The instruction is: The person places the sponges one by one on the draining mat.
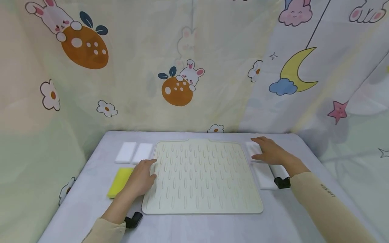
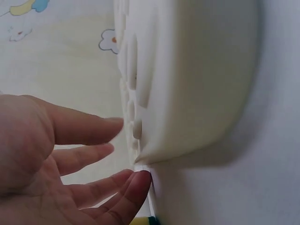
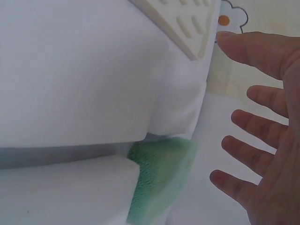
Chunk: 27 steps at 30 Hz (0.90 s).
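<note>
A cream-coloured draining mat point(image 1: 202, 179) with raised oval ridges lies flat on the table. My left hand point(image 1: 140, 177) is at its left edge, fingers slightly bent and apart, gripping nothing. In the left wrist view the fingertips point(image 2: 140, 180) come close to the mat's side point(image 2: 211, 84); whether they touch it I cannot tell. Over the white sponge blocks point(image 1: 263, 176) to the right of the mat hovers my right hand point(image 1: 270, 152), its fingers spread and holding nothing. The right wrist view shows a green sponge point(image 3: 161, 173) beside the white blocks point(image 3: 70, 192), partly hidden by them.
Two white blocks point(image 1: 126, 152) lie side by side left of the mat, at the back. A yellow sponge point(image 1: 120, 182) is in front of them, near my left forearm. The white-covered table point(image 1: 194, 229) meets a patterned cloth backdrop point(image 1: 133, 67) behind.
</note>
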Tool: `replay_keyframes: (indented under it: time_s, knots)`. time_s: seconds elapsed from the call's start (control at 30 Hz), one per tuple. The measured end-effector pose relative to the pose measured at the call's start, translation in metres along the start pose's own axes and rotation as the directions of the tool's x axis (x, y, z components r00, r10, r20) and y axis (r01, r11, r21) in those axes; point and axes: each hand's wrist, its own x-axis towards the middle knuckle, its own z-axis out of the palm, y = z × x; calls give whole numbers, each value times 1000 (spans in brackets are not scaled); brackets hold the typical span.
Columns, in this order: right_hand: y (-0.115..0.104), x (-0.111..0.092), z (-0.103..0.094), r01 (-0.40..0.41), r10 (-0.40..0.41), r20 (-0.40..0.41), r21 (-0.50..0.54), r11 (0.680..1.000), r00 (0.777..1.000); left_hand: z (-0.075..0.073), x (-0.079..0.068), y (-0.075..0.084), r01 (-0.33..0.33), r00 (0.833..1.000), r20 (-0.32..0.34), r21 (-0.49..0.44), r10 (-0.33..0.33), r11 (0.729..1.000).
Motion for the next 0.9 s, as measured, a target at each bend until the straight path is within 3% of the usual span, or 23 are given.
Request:
replay_keyframes:
  time_s: [0.33,0.63,0.9]
  knots:
    - [16,1,4,-34,33,31,44,998,999,1,2,-3,2,1000,19,9,-2,1000]
    - [17,14,11,-48,44,52,83,995,998,-1,-6,-9,5,1000,16,45,-6,999]
    - [18,14,9,-87,81,68,99,991,994,4,-2,-6,-11,1000,24,49,9,999]
